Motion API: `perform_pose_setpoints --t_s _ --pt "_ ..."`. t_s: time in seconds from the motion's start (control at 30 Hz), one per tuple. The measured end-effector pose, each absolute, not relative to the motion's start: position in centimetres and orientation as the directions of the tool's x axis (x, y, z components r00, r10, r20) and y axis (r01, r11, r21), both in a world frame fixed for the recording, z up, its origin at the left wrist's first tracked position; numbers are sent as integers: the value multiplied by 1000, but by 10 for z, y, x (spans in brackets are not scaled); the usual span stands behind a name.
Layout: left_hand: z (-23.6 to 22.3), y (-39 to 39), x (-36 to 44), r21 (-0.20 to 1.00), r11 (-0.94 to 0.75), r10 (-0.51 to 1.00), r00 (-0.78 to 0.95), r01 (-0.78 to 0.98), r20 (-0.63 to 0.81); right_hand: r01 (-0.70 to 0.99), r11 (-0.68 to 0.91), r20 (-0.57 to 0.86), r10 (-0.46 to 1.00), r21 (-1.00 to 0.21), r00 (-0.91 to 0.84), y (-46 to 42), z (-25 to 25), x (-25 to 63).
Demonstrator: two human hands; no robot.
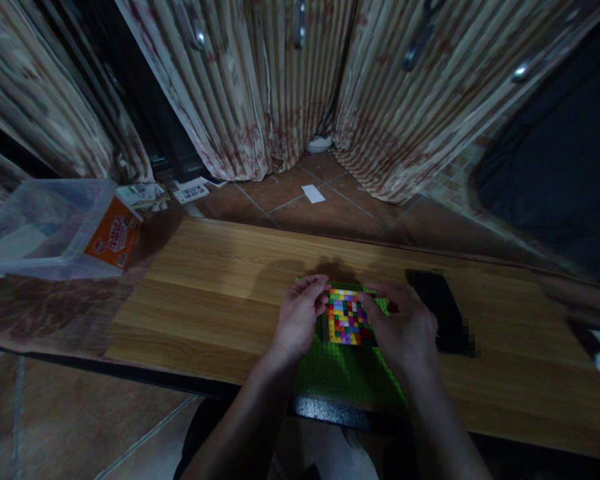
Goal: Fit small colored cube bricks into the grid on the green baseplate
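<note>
A multicoloured block of small toy bricks (pixel 344 319) lies on a green studded baseplate (pixel 337 377) at the table's near edge. At the block's upper left corner is my left hand (pixel 300 313), its fingers pressed together in a pinch. My right hand (pixel 404 321) is bent over the block's right side, thumb and forefinger close together near its upper right corner. Whatever lies between the fingertips of either hand is too small and dim to make out. Part of the block's right side and of the baseplate is hidden by my right hand.
A black flat object (pixel 440 310) lies on the wooden tabletop (pixel 205 287), right of my right hand. To the left stands a clear plastic bin (pixel 70 260) with an orange label. Striped curtains (pixel 290 100) hang beyond the table, and a white paper (pixel 313 194) lies on the tiled floor.
</note>
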State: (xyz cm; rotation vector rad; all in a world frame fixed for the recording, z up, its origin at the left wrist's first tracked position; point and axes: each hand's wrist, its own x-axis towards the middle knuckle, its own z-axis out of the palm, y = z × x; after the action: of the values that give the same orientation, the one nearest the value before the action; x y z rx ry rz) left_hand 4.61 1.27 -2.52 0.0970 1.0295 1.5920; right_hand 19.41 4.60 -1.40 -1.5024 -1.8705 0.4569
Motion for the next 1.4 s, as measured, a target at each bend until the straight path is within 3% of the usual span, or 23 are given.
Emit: perform_pose_setpoints --t_s 0.3,0.47,0.67,0.97,1.4 --pt "-26 13 49 657 57 827 -333 -752 -453 635 271 262 959 -723 -111 49 -21 195" --pt "-19 12 42 563 26 829 -297 -826 -474 634 293 270 953 -716 -135 50 -22 196" --pt "2 5 33 449 20 944 -132 -893 -303 554 439 450 884 -708 -125 41 -10 193" --pt "7 1 41 434 146 973 49 -889 -227 518 635 489 772 -572 -406 29 2 173" --pt "6 2 47 443 174 967 67 -880 -247 526 559 433 829 -642 -352 32 3 174"
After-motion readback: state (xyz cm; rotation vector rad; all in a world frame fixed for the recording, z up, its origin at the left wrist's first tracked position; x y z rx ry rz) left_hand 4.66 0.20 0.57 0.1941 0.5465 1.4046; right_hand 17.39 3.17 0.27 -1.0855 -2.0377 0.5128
